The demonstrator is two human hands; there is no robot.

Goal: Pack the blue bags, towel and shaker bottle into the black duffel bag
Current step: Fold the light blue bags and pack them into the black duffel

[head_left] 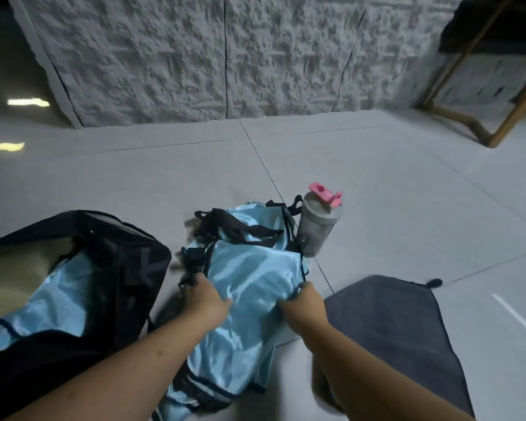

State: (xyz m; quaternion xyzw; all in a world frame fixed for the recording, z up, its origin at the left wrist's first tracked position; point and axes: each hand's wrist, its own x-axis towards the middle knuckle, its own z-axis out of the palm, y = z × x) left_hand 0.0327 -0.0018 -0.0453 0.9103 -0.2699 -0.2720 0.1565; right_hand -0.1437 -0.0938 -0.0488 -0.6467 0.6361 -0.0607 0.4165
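Tiled floor (377, 177): upright shaker bottle (318, 223) beside blue bag (249, 268).

We note the black duffel bag (128, 268) lying open at left, one light blue bag (58, 302) already inside it. A second blue bag (249, 287) with black straps lies crumpled on the floor; the grey, pink-lidded shaker bottle (318, 226) stands upright just beside it, the dark grey towel (401, 329) flat at right.

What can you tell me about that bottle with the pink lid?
The shaker bottle stands upright on the grey tiled floor, at the far right corner of the blue bag and touching or nearly touching it. Its body looks like cloudy grey plastic, tapering downward, with a grey cap and a pink flip lid. Neither hand touches it.
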